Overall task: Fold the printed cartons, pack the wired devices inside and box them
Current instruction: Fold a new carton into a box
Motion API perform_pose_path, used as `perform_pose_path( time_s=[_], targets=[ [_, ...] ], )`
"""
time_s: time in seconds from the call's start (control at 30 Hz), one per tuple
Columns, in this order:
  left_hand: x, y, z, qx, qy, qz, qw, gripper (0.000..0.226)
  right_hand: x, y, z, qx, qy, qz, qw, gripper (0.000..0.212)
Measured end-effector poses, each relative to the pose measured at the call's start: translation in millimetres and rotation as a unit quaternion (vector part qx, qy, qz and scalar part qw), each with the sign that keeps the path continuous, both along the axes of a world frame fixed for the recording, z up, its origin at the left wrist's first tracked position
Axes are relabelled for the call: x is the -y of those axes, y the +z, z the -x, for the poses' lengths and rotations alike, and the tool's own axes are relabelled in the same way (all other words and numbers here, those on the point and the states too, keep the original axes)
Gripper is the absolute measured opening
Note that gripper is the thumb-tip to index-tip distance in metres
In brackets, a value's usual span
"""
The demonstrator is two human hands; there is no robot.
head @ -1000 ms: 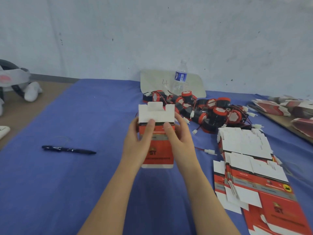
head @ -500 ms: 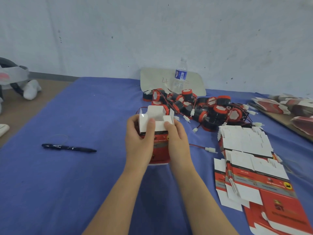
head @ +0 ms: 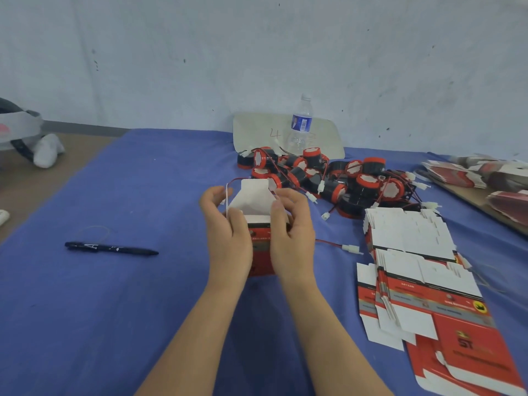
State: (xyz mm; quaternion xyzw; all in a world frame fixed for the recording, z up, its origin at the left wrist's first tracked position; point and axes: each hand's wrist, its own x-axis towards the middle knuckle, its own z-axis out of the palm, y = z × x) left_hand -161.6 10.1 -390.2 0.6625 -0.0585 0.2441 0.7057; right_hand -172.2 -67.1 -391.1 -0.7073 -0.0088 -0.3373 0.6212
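left hand (head: pixel 225 234): grip curling round carton (head: pixel 260 254), steadying it upright.
right hand (head: pixel 292 232): grip clasping carton, thumb folding flap (head: pixel 253 195).
devices (head: pixel 334 190): lying at 1 o'clock, within reach.

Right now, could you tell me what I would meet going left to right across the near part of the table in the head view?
Black pen → left hand → red carton held between the hands → right hand → stack of flat cartons.

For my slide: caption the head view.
Left hand and right hand hold an open carton; devices and flat cartons lie nearby.
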Motion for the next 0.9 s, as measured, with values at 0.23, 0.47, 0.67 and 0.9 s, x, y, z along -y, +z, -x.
perform_pose_path(
  time_s=[0.23, 0.47, 0.67, 0.9],
  targets=[
    [-2, -7, -3, 0.032, -0.023, -0.056, 0.998, 0.013, 7, -6, -4, -0.034, -0.048, 0.012, 0.998, 0.035],
    [0, -11, -1, 0.040, 0.014, -0.087, 0.995, 0.029, 6, -4, -3, -0.028, -0.054, -0.013, 0.998, 0.041],
    [-1, -12, -4, 0.002, 0.007, -0.076, 0.997, 0.028, 10, -4, -3, -0.041, -0.028, 0.025, 0.998, 0.029],
    [-7, -9, -9, 0.030, 0.047, -0.104, 0.993, 0.021, 18, 8, 1, -0.066, 0.118, 0.025, 0.990, 0.023]
  ],
)
